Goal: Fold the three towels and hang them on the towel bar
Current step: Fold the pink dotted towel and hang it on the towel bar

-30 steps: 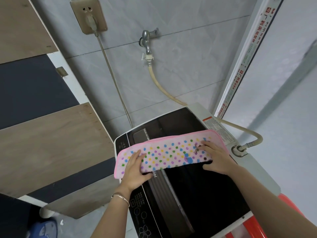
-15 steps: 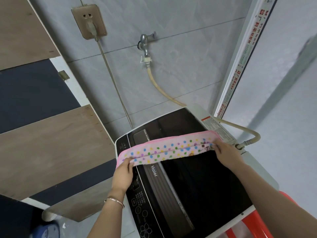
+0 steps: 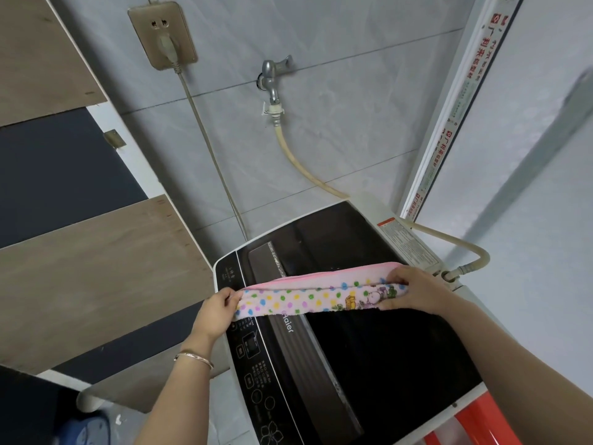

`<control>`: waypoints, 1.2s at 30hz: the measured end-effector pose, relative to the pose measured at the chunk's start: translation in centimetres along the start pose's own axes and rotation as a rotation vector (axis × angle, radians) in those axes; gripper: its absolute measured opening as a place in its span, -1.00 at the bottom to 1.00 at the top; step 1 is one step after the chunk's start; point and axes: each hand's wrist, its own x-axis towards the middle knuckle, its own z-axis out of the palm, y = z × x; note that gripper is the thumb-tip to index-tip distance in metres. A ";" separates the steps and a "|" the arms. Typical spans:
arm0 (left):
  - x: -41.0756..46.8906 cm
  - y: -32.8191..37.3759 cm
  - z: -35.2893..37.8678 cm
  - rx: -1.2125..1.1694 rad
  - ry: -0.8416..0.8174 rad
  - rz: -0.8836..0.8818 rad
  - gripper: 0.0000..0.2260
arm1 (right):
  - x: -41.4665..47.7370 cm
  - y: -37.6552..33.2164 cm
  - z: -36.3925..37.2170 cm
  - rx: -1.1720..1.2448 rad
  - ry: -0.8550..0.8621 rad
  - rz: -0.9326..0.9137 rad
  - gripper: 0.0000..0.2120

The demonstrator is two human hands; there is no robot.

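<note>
Head camera looking down: my towel (image 3: 308,295), pink-edged with coloured polka dots and a small cartoon print near its right end, is folded into a long narrow band that I hold stretched across the lid of the washing machine (image 3: 369,348). My left hand (image 3: 215,311) pinches the towel's left end between thumb and fingers, just past the machine's left edge; a thin bracelet (image 3: 194,358) sits on that wrist. My right hand (image 3: 414,292) grips the right end, thumb on the upper layer and fingers curled round the lower. I cannot tell whether the band rests on the lid or hangs just above it. Beneath it, the dark glossy lid and the control panel (image 3: 253,358) with its white symbols run toward me. A beige hose (image 3: 298,159) drops from the metal tap (image 3: 272,78) on the grey tiled wall (image 3: 353,107) and goes behind the machine; another stretch curves round at the right rear corner. A wall socket (image 3: 162,35) with a plug and cord is up to the left. Wooden and dark panels fill the left side, and something red (image 3: 481,422) shows at the lower right.
</note>
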 end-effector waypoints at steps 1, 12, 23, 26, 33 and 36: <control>0.1 0.0 0.0 0.001 -0.005 -0.004 -0.74 | 0.0 0.1 0.0 -0.028 -0.032 -0.036 -0.53; 0.8 0.0 -0.3 0.037 -0.056 -0.047 -0.72 | 1.8 -0.7 -0.8 0.042 0.168 0.139 -0.76; 2.4 0.0 -0.2 0.178 0.020 -0.156 -0.63 | 3.8 -1.8 -0.1 -0.094 0.256 0.330 -0.74; 2.4 -0.6 0.3 0.245 0.078 -0.196 -0.58 | 3.7 -2.0 0.2 -0.032 0.332 0.380 -0.72; 2.0 -1.7 0.9 0.229 0.141 -0.287 -0.58 | 3.5 -2.3 0.8 -0.010 0.445 0.484 -0.53; 2.0 -1.7 1.0 0.226 0.157 -0.307 -0.55 | 3.2 -2.8 1.1 -0.058 0.466 0.549 -0.50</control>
